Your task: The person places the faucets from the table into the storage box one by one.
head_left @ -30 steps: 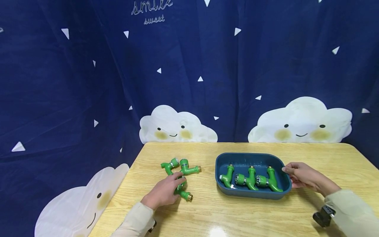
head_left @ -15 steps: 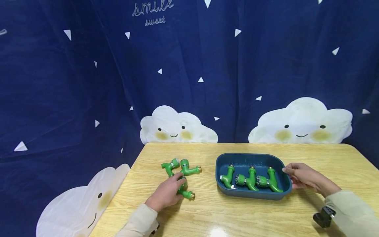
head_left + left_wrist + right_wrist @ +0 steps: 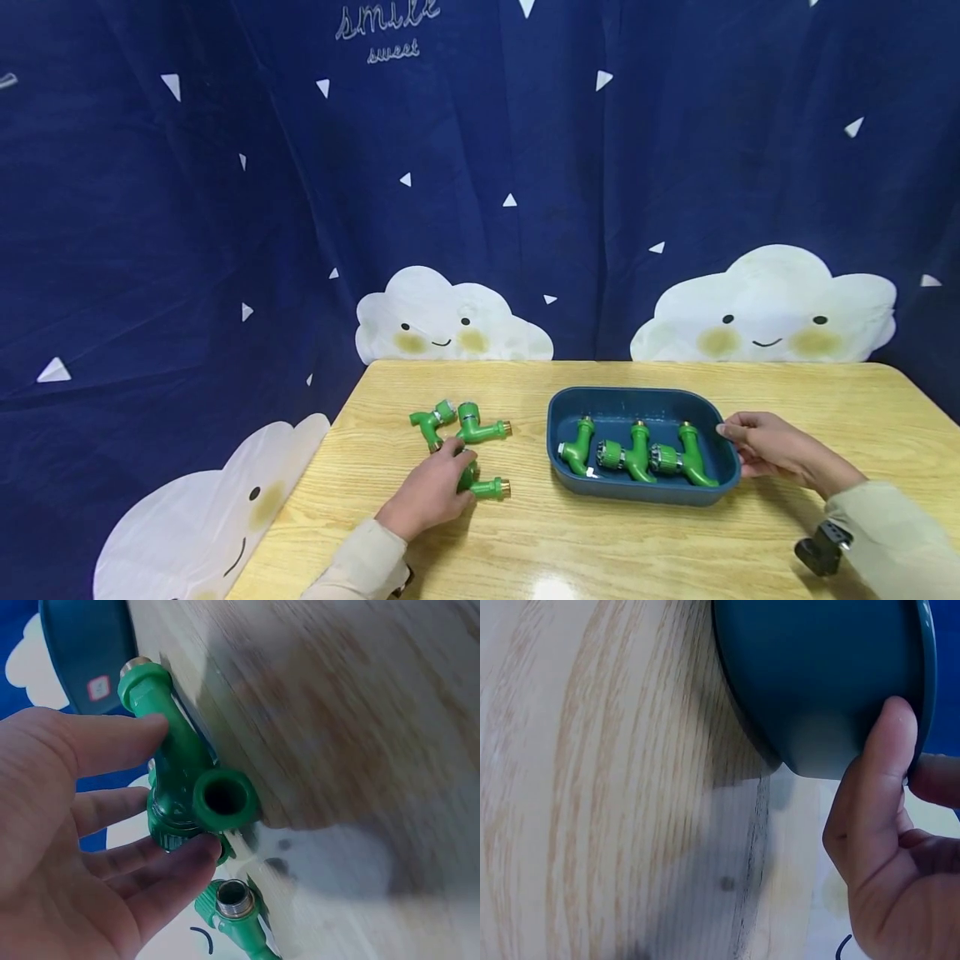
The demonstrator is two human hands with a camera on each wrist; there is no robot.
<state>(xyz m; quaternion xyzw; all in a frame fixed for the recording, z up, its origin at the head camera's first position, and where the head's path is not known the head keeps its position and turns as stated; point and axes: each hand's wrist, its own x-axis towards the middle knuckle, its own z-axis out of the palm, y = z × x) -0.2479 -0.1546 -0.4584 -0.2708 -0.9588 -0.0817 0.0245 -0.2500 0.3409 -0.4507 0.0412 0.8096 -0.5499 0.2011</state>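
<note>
Blue curtain (image 3: pixel 480 117): read "smile sweet". My left hand (image 3: pixel 429 493): gripped one green tap (image 3: pixel 491 489), left of the blue tray (image 3: pixel 637 491). Two loose taps (image 3: pixel 483 432): lay just beyond. Tray: held three taps (image 3: pixel 637 450); its label (image 3: pixel 98 688) was illegible. My right hand (image 3: pixel 776 448): pinched the tray's right rim.

Indoor workspace: tabletop (image 3: pixel 637 542), cloud-print curtain (image 3: pixel 480 133)
</note>
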